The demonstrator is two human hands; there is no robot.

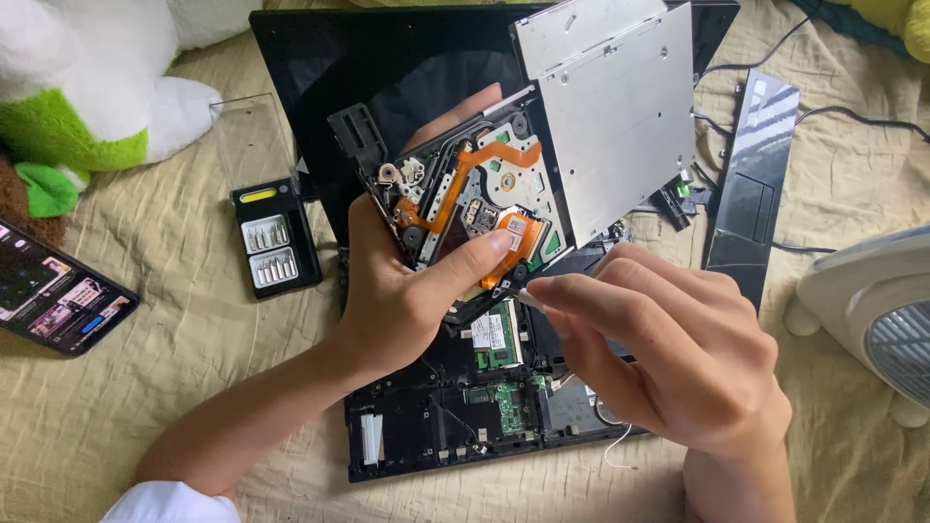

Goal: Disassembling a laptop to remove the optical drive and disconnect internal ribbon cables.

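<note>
You have a slim optical disc drive with a silver sheet-metal cover and exposed black mechanism (581, 136) lifted above the opened black laptop base (465, 407), which lies on the wrinkled beige bedsheet (174, 329). It looks light and stiff at the metal shell, but fragile where the orange flex ribbon cable (463, 174) and small green circuit board (513, 228) lie bare; grip it by the frame edges and cover, not the ribbon.

Your left hand (397, 291) is wrapped around the lower left corner, thumb pressed across the open face near the ribbon, fingers behind, wrist angled up from the lower left. Your right hand (668, 349) comes in from the lower right, fingers pinched on a thin pale tool (533, 301) whose tip sits at the drive's lower edge, just beside your left thumb.
</note>
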